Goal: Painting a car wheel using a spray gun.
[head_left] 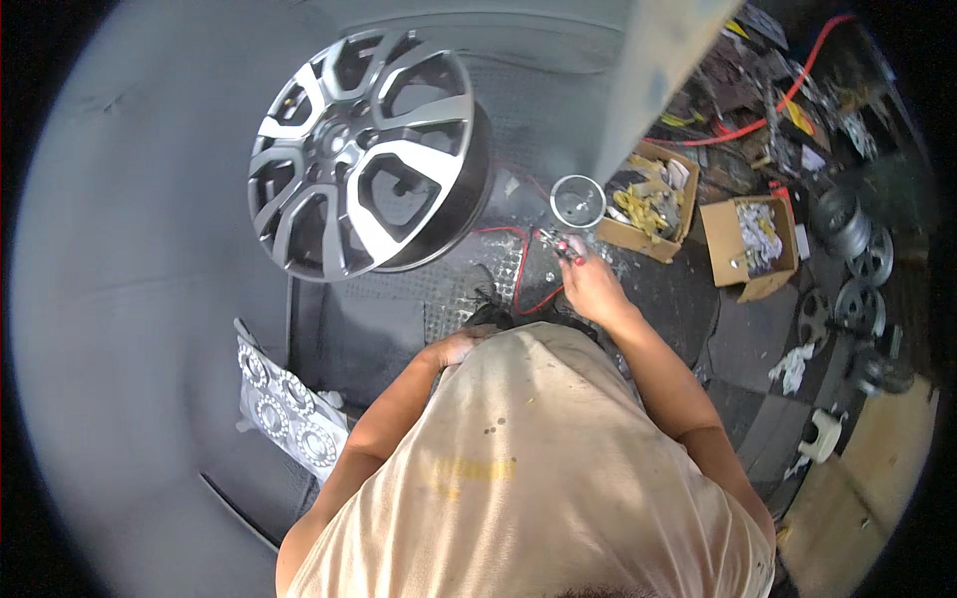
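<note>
Holding a small tool (568, 251) near the rim of a container (553, 207), the right hand (596, 287) is having room toward the wheel (342, 146), while the left hand (456, 349), grip hidden, is lying by the shirt (538, 448).

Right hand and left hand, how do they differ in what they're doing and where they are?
The right hand is closed around a small tool with red and metallic parts; the left hand shows no tool, though its fingers are partly hidden. The right hand reaches out beyond the body, while the left hand sits close in, by the edge of the beige shirt. Both are bare.
</note>
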Available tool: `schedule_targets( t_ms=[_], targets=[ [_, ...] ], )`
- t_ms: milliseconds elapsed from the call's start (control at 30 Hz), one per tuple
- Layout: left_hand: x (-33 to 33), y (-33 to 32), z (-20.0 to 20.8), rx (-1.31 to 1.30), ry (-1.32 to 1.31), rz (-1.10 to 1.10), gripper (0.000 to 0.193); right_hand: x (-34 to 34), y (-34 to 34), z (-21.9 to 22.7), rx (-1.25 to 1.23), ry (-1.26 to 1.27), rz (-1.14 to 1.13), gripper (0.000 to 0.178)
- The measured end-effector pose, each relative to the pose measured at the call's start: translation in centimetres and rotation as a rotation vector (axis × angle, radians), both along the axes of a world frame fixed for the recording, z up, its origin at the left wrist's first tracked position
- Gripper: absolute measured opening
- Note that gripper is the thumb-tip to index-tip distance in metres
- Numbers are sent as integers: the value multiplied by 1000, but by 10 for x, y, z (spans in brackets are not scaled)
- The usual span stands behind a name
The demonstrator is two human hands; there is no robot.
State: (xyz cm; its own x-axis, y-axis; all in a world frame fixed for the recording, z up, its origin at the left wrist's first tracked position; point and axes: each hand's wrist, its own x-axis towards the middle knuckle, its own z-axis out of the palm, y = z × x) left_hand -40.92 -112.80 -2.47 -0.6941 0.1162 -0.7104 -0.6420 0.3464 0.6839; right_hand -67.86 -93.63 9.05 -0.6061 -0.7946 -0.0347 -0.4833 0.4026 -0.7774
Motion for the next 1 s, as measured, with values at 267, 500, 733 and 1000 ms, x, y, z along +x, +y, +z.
schedule_targets(
  t_ms=[267,500,733,1000],
  targets=[
    [-9,-32,24,-61,-94,588,28,-19,-22,34,147,-13,-11,25],
    [-2,-95,-20,563,-71,1423,25,-23,-75,173,12,-250,-56,28],
    [-9,-121,-30,749,-61,1503,30,0,-150,271,-13,-309,125,24],
    [3,-138,-35,623,-23,1406,22,7,-222,260,1,127,357,20]
  ],
)
